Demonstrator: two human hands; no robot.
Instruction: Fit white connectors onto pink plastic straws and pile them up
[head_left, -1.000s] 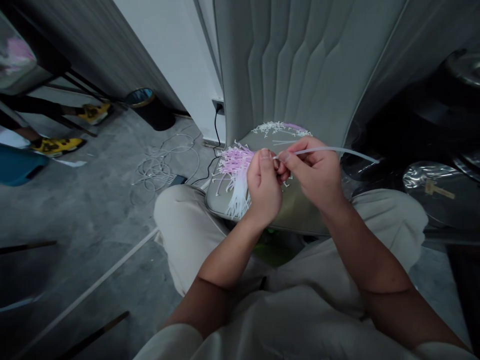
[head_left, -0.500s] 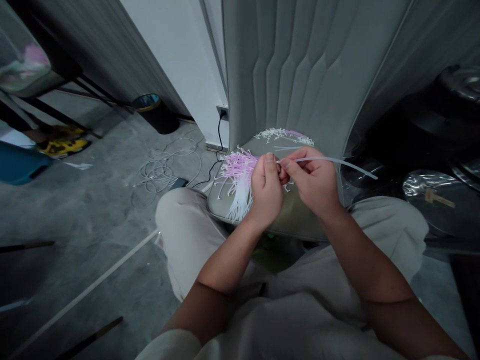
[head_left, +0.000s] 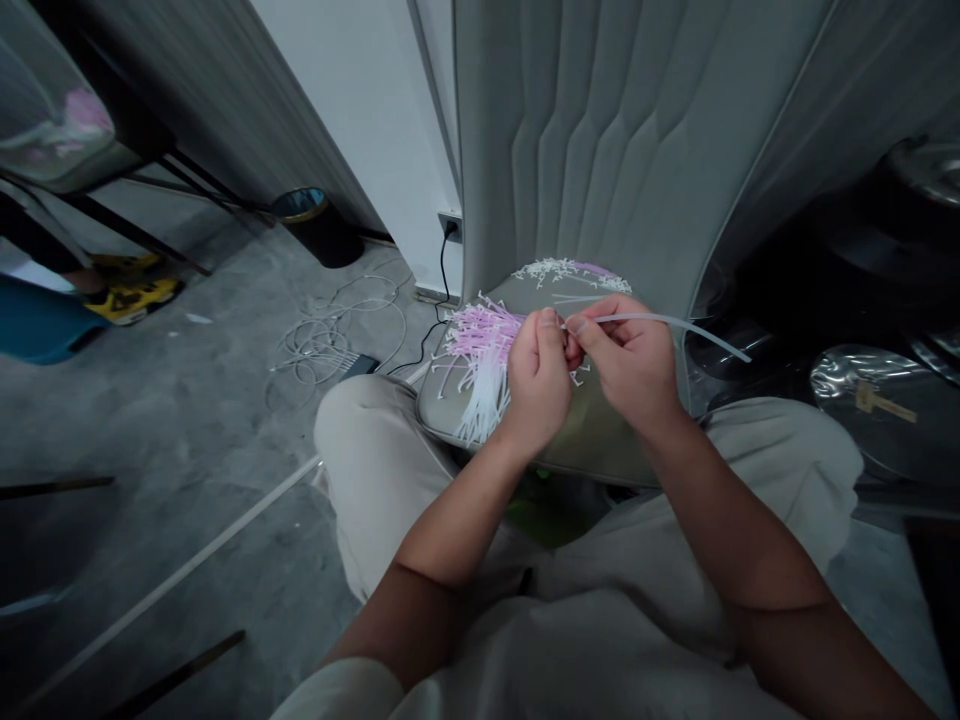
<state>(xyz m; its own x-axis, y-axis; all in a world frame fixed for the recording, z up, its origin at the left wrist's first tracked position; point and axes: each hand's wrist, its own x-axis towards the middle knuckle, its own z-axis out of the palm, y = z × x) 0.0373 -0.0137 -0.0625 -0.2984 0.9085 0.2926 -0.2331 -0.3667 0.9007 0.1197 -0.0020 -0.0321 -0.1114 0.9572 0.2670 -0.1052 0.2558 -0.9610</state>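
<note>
Above the grey chair seat (head_left: 600, 440), my hands meet fingertip to fingertip. My right hand (head_left: 634, 350) is closed in a pinch on a thin, translucent white plastic strip (head_left: 701, 328), whose free end curves out to the right. My left hand (head_left: 541, 375) is closed at the strip's other end, thumb on top; what lies inside its fingers is hidden. Beside the left hand rests a heap of pink and white strips (head_left: 484, 385) with small white tips. Farther back on the seat is a row of small white pieces (head_left: 551, 270) with some pink.
A quilted chair back (head_left: 592, 130) rises ahead. On the floor to the left lie coiled cable (head_left: 311, 345) and a black bin (head_left: 319, 228). A black cord runs from a wall socket (head_left: 451, 226). Another person's yellow shoe (head_left: 139, 300) shows at far left. Dark, shiny objects (head_left: 862, 400) stand right.
The whole view has shifted slightly to the right. Both hands keep nearly the same grip, and the strip between them looks almost unchanged.
</note>
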